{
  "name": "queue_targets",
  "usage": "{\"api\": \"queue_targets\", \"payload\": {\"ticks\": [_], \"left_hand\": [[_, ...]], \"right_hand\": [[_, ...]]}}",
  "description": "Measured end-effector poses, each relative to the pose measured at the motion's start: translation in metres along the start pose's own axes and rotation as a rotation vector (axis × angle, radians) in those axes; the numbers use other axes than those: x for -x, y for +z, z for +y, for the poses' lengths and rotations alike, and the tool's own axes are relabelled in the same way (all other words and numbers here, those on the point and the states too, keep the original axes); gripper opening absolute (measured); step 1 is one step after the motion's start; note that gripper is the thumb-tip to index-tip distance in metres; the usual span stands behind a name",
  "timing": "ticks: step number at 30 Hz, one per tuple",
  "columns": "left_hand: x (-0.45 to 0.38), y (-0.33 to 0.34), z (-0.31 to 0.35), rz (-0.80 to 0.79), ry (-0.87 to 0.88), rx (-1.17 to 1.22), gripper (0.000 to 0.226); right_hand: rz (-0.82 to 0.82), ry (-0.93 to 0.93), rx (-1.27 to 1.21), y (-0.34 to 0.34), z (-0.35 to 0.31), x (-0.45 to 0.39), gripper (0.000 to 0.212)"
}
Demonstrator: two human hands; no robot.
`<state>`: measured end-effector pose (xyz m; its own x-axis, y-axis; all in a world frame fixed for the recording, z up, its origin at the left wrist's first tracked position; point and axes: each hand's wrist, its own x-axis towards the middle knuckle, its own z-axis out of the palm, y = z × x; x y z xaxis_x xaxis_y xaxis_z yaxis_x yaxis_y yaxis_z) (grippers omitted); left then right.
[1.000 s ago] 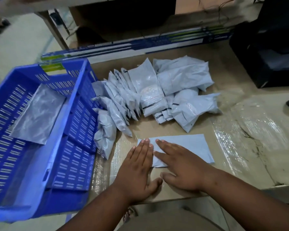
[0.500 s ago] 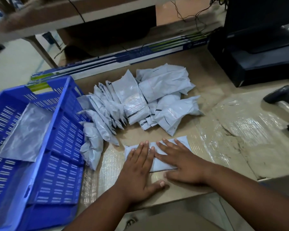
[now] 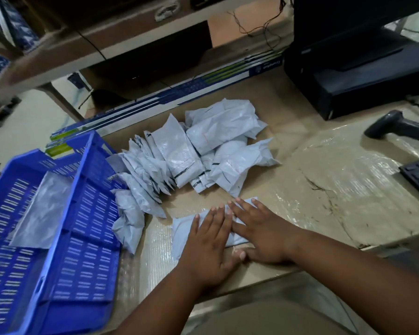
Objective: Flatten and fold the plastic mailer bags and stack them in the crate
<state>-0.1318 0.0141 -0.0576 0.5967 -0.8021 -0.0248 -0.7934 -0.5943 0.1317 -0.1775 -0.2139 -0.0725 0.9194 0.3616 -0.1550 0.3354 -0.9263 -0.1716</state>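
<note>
Both hands, left [image 3: 207, 240] and right [image 3: 264, 232], press flat with straight fingers, gripping nothing, on the mailer [image 3: 183, 229] on the counter [image 3: 324, 189] beside the crate [image 3: 82, 238]; I think the slippery plastic may spring open or slide when they lift.

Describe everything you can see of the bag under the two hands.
The bag is pale grey, thin plastic by its look, pressed flat on the table near its front edge. It lies lengthwise from left to right, slightly slanted. The left hand and right hand rest on it with straight fingers and cover most of it; its left end and far right corner show.
</note>
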Motion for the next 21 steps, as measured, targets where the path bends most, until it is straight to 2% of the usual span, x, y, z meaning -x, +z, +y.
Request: {"api": "queue_targets", "payload": {"ticks": [5, 10, 13, 17, 21], "left_hand": [[0.011, 0.008, 0.009, -0.026, -0.053, -0.002, 0.092], [0.031, 0.009, 0.014, 0.097, -0.049, 0.106, 0.066], [0.020, 0.008, -0.001, 0.155, -0.152, 0.165, 0.063], [0.009, 0.020, -0.005, 0.113, -0.136, 0.103, 0.067], [0.017, 0.027, -0.012, 0.115, -0.148, 0.062, 0.064]], "right_hand": [[0.031, -0.042, -0.076, -0.001, 0.001, 0.018, 0.085], [0.124, 0.066, -0.124, -0.007, -0.020, 0.033, 0.072], [0.225, 0.129, -0.199, -0.024, -0.045, 0.004, 0.073], [0.092, 0.154, -0.131, -0.007, -0.065, -0.019, 0.087], [0.090, 0.152, -0.070, 0.005, -0.057, -0.011, 0.092]]}}
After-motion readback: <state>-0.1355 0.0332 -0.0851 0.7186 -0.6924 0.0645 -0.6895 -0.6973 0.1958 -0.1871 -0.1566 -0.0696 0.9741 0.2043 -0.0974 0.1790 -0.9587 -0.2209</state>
